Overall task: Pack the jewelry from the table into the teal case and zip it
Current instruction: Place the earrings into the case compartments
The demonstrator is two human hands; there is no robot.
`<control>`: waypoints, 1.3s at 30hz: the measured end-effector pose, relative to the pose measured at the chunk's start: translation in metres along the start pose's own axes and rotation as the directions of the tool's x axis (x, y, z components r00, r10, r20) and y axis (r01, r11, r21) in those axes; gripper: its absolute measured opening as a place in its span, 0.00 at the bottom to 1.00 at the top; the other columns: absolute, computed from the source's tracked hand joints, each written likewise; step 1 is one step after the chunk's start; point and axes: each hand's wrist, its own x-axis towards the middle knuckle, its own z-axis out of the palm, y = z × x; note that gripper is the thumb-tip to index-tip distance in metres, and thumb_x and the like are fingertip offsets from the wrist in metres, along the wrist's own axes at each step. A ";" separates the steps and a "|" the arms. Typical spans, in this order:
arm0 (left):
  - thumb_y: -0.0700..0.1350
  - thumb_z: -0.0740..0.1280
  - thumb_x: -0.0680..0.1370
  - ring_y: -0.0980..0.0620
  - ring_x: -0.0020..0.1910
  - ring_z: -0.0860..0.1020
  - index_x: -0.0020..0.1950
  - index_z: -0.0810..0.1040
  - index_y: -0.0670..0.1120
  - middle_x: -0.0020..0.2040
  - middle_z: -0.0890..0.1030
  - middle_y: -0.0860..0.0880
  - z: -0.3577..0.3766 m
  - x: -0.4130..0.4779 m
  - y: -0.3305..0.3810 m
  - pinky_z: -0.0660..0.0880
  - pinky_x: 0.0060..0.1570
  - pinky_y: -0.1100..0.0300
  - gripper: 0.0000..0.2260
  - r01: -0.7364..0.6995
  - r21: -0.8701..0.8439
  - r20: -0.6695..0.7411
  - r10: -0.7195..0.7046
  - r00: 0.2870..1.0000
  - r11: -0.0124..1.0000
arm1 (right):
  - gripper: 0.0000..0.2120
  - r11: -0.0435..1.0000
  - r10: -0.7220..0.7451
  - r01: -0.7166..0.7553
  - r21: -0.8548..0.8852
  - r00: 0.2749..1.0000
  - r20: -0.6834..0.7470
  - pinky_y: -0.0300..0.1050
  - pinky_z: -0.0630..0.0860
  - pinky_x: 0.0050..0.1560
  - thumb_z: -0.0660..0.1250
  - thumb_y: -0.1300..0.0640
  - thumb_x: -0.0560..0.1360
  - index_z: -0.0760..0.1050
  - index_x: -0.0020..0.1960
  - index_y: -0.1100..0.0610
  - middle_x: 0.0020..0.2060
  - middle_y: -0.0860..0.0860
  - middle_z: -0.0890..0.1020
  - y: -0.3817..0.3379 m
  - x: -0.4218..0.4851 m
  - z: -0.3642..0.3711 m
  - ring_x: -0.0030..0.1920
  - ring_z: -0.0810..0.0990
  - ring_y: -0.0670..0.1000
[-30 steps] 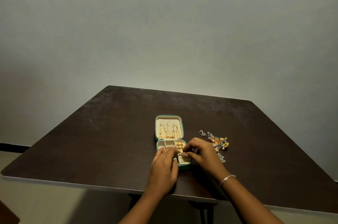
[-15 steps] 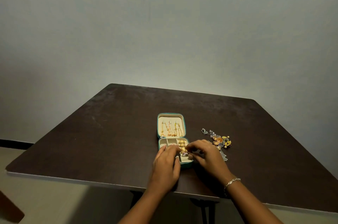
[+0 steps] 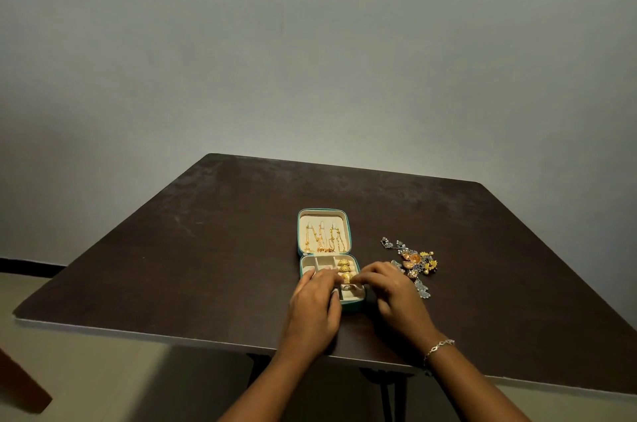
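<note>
The teal case (image 3: 348, 232) lies open on the dark table (image 3: 206, 266), its lid flat on the far side with gold chains (image 3: 322, 239) hung inside. Gold earrings (image 3: 344, 264) fill the tray's right compartments. My left hand (image 3: 315, 304) rests over the tray's near left part, its fingertips touching a gold earring (image 3: 347, 278). My right hand (image 3: 396, 297) pinches that same earring from the right. A pile of loose silver and coloured jewelry (image 3: 415, 259) lies on the table just right of the case, beyond my right hand.
The table's near edge (image 3: 172, 339) runs just under my forearms. A silver bracelet (image 3: 439, 346) circles my right wrist. A brown object (image 3: 17, 383) shows on the floor at the lower left. A plain grey wall stands behind the table.
Both hands stay over the tray's near right compartments. Their fingertips have drawn closer together around the gold earring. The loose pile has not moved.
</note>
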 end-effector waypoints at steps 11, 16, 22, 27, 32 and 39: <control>0.44 0.56 0.69 0.51 0.51 0.81 0.50 0.82 0.45 0.50 0.84 0.46 0.007 0.002 -0.009 0.66 0.59 0.50 0.18 -0.086 0.133 0.009 0.086 0.996 0.987 | 0.26 0.947 -0.141 0.142 -0.288 0.990 0.024 0.45 0.77 0.38 0.76 0.59 0.62 0.73 0.58 0.50 0.51 0.54 0.79 -0.005 -0.012 0.008 0.49 0.79 0.53; 0.42 0.56 0.69 0.51 0.55 0.79 0.54 0.81 0.44 0.53 0.82 0.46 0.009 0.001 -0.012 0.66 0.63 0.48 0.19 -0.080 0.094 0.019 0.079 0.997 0.992 | 0.27 0.947 -0.132 0.131 -0.293 0.991 0.018 0.47 0.77 0.40 0.75 0.60 0.63 0.72 0.60 0.51 0.52 0.54 0.79 -0.004 -0.010 0.010 0.50 0.79 0.54; 0.43 0.56 0.68 0.54 0.53 0.79 0.48 0.81 0.46 0.51 0.83 0.48 0.007 -0.001 -0.009 0.67 0.60 0.48 0.16 -0.152 0.117 -0.015 0.155 0.988 0.981 | 0.27 0.918 -0.103 0.120 -0.377 0.993 0.066 0.44 0.75 0.40 0.78 0.55 0.61 0.74 0.58 0.50 0.51 0.52 0.80 -0.003 -0.003 0.012 0.50 0.79 0.52; 0.43 0.55 0.68 0.53 0.52 0.80 0.44 0.81 0.47 0.50 0.83 0.48 0.008 0.000 -0.012 0.66 0.60 0.50 0.15 -0.159 0.129 -0.011 0.162 0.987 0.979 | 0.27 0.940 -0.050 0.073 -0.334 0.996 0.075 0.46 0.75 0.42 0.77 0.57 0.61 0.73 0.58 0.50 0.51 0.53 0.79 -0.004 0.001 0.011 0.51 0.80 0.53; 0.39 0.57 0.70 0.52 0.58 0.76 0.54 0.79 0.44 0.55 0.81 0.47 0.009 -0.001 -0.011 0.62 0.67 0.55 0.16 -0.076 0.053 -0.004 0.077 0.997 0.996 | 0.21 0.953 0.013 0.020 -0.302 0.994 0.107 0.50 0.74 0.46 0.71 0.56 0.68 0.73 0.60 0.49 0.54 0.53 0.77 -0.006 0.008 0.007 0.54 0.78 0.55; 0.40 0.56 0.70 0.49 0.61 0.74 0.59 0.76 0.41 0.59 0.78 0.45 0.005 -0.001 -0.007 0.57 0.70 0.59 0.19 -0.022 0.039 0.046 0.020 0.999 0.999 | 0.24 0.947 0.051 0.004 -0.323 0.986 0.160 0.48 0.63 0.59 0.63 0.54 0.75 0.62 0.70 0.49 0.67 0.55 0.65 -0.006 0.019 0.005 0.67 0.64 0.55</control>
